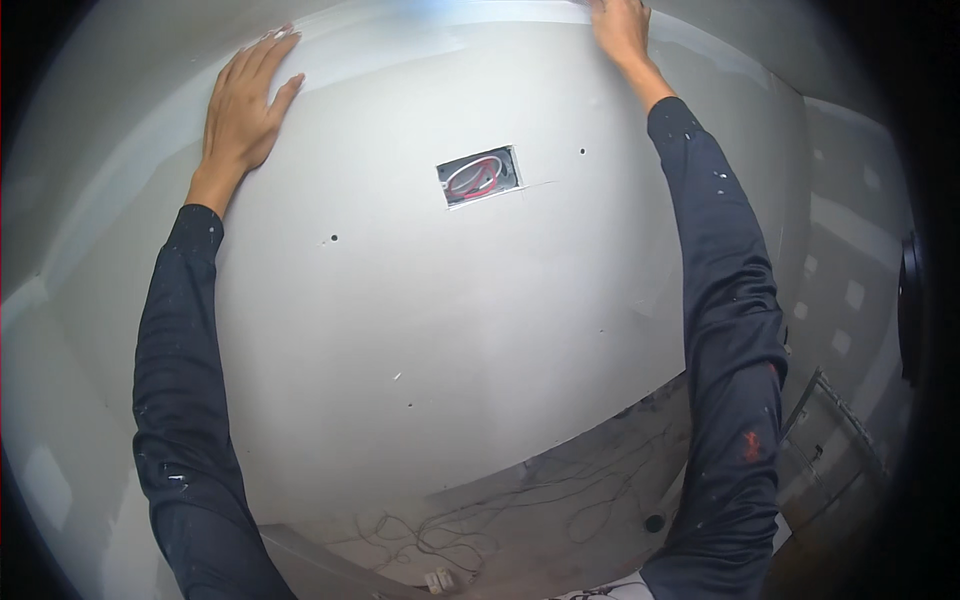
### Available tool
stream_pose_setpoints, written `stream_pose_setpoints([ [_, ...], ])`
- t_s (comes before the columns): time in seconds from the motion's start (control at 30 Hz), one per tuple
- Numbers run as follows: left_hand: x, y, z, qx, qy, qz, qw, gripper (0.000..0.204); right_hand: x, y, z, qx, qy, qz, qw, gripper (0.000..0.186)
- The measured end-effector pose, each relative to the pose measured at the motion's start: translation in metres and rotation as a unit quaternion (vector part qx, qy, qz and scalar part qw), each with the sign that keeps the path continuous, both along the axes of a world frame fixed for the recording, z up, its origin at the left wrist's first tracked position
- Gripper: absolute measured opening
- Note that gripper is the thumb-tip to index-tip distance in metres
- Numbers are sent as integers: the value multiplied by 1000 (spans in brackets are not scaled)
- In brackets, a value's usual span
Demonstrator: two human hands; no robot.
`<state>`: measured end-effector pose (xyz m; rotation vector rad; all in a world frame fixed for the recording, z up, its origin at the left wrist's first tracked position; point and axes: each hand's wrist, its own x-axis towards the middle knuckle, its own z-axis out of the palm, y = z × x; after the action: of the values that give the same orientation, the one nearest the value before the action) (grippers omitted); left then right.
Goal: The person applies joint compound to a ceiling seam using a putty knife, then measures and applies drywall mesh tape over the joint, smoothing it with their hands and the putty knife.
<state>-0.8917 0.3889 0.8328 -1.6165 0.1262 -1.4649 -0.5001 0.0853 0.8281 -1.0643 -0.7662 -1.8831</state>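
My left hand (245, 105) lies flat, fingers stretched, against a pale strip (365, 65) along the top of a large grey-white board (480, 310). Something white is on its fingertips. At the upper edge, my right hand (622, 35) reaches to the far end of the same strip. The picture's edge cuts off most of its fingers, so whether it grips anything is hidden. Between and below the hands, a rectangular electrical box (480, 176) is set in a cutout of the board, with red and white wires (474, 178) coiled inside.
Small dark holes (334, 238) dot the board. Beneath its lower edge, loose cables (430, 535) trail over the grey floor (540, 500). A metal frame (835, 430) leans at the right, near a wall with pale patches (855, 294). A dark round object (654, 523) sits by my right sleeve.
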Motion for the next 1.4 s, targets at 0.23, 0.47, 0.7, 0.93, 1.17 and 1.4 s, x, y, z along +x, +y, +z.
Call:
stream_pose_setpoints([
  [0.23,2,-12,-1,-8,12,-10,1000,50,-11,0,4,56,44,26,997,14],
  [0.47,8,-26,-7,18,-2,-7,1000,53,-22,-18,-2,48,151,-15,987,13],
  [0.7,109,-81,-6,81,72,-32,994,65,-11,-21,-2,58,0,-21,998,12],
  [0.93,145,-127,-7,-7,129,-9,992,72,-1,-15,5,64,31,21,997,10],
  [1.17,148,-130,-3,-17,132,0,991,73,0,-11,3,82,9,-10,997,9],
  [1.4,145,-131,-4,-31,114,4,993,76,8,-9,1,116,-7,-17,993,8],
])
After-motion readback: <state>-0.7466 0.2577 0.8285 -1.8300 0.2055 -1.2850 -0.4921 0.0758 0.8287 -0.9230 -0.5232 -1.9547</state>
